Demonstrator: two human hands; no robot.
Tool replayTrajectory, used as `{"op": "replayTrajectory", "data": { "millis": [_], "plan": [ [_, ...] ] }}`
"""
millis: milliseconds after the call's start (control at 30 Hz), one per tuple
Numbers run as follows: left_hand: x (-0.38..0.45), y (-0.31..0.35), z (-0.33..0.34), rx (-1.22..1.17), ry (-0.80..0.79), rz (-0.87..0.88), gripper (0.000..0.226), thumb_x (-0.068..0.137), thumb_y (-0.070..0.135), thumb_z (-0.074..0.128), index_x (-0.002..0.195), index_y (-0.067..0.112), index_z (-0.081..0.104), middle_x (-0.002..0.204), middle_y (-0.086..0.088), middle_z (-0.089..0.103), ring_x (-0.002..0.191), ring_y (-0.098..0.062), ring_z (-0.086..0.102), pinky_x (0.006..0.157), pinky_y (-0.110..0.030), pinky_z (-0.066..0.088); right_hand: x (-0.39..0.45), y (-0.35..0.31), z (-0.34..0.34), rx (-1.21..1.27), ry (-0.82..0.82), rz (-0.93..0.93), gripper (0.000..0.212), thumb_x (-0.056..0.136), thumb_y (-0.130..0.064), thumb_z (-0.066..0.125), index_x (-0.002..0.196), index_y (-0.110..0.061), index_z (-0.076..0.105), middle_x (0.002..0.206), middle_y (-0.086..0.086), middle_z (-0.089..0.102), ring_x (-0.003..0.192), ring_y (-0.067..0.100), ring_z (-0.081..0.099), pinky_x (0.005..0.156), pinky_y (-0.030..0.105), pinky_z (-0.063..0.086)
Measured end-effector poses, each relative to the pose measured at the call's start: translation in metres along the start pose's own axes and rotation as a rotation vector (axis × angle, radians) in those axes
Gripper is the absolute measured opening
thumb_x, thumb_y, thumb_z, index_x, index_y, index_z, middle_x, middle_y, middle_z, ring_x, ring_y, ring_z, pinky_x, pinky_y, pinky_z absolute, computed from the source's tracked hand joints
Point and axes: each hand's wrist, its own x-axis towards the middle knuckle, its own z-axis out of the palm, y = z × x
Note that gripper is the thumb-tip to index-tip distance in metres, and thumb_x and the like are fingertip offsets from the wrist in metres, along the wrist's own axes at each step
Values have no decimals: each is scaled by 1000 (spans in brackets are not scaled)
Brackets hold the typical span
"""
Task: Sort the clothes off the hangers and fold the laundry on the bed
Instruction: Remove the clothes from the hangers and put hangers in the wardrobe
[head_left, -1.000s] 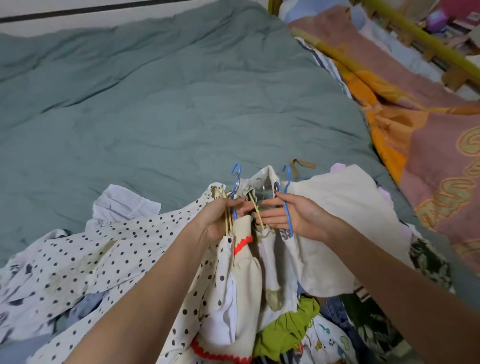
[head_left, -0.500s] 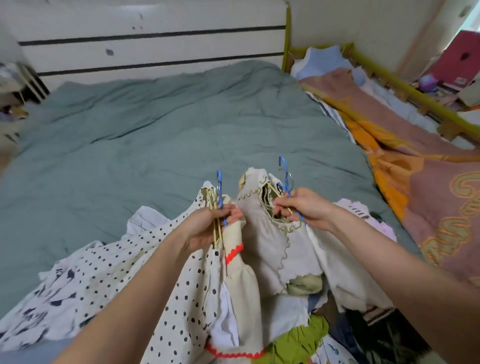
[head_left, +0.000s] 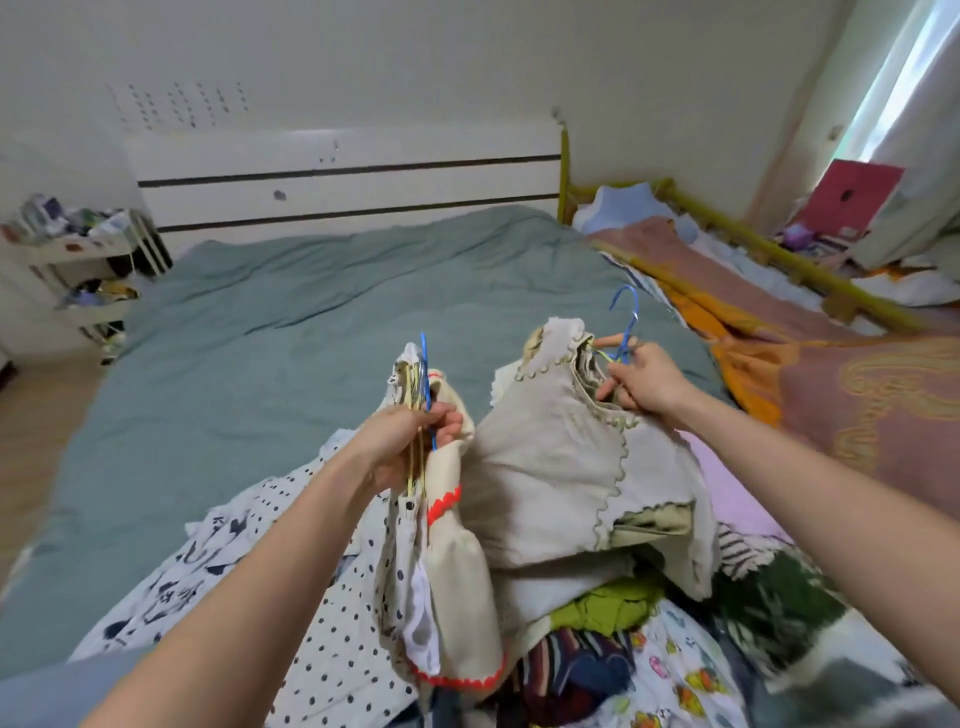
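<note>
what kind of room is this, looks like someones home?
Most likely a home bedroom. A wide bed with a grey-green cover fills the view under a white headboard, a smaller yellow-framed bed stands beside it, and a cluttered white shelf cart sits by the wall.

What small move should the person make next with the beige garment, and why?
Probably lay the beige garment on the green bedcover: the right hand grips its blue hanger apart from the left hand's bundle.
</note>
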Motion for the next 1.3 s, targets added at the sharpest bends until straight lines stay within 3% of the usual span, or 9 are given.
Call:
{"op": "replayTrajectory", "data": {
  "millis": [100,200,433,567,700,867,1000,1100,1300],
  "plan": [
    [-17,-7,13,27,-22,-21,19,101,1,39,90,2,55,61,-5,62,48,-9,55,49,-16,49,-23,-4,-18,-342,193,-114,36,93,3,43,124,-9,58,84,20,66,47,5,54,44,19,34],
    [-27,-12,27,62,-42,-20,21,102,2,38,89,0,55,69,-7,60,51,-10,48,48,-15,46,-40,-8,-37,-624,261,-297,29,92,-2,49,116,-10,63,104,22,66,94,33,61,67,29,36],
    [-31,-11,47,99,-28,59,22,100,1,41,85,-1,57,52,-2,58,40,-5,47,43,-13,42,-56,-52,-108,-1292,342,-403,42,94,-9,44,134,-21,47,118,18,53,103,40,57,78,42,45],
    [-18,-13,52,129,45,119,26,101,2,41,81,1,57,48,2,53,37,-3,44,40,-12,38,-60,-47,-117,-1554,313,-395,31,97,-11,37,126,-16,48,119,16,50,97,36,61,67,38,41],
    [-7,-15,52,215,157,222,29,102,10,42,78,5,59,48,6,49,36,-3,38,37,-12,33,-52,-33,-93,-1246,207,-403,30,96,-9,41,123,-14,52,112,16,57,101,35,58,70,37,39],
    [-26,-7,28,282,384,433,30,102,13,44,77,5,58,43,9,46,33,-3,35,36,-13,29,-25,-20,-39,-667,4,-449,17,87,-10,50,90,-8,66,89,20,69,91,29,65,65,33,32],
    [-76,14,-7,304,512,542,29,101,15,47,78,5,60,44,8,47,34,-3,35,37,-13,29,-16,-52,18,-363,-115,-386,21,87,6,51,83,-10,64,61,7,58,48,-1,55,49,16,38],
    [-121,33,-41,271,592,612,27,101,16,49,79,5,60,47,7,47,36,-5,36,37,-13,30,-26,-85,69,-182,-228,-360,14,91,3,52,84,-4,60,57,5,52,28,-2,41,34,9,30],
    [-238,59,-137,24,664,742,34,102,16,46,68,9,52,47,6,42,37,-4,33,36,-13,29,-74,-155,186,-50,-459,-408,24,89,3,55,69,-9,55,60,7,58,30,-1,43,35,13,34]
  ]
}}
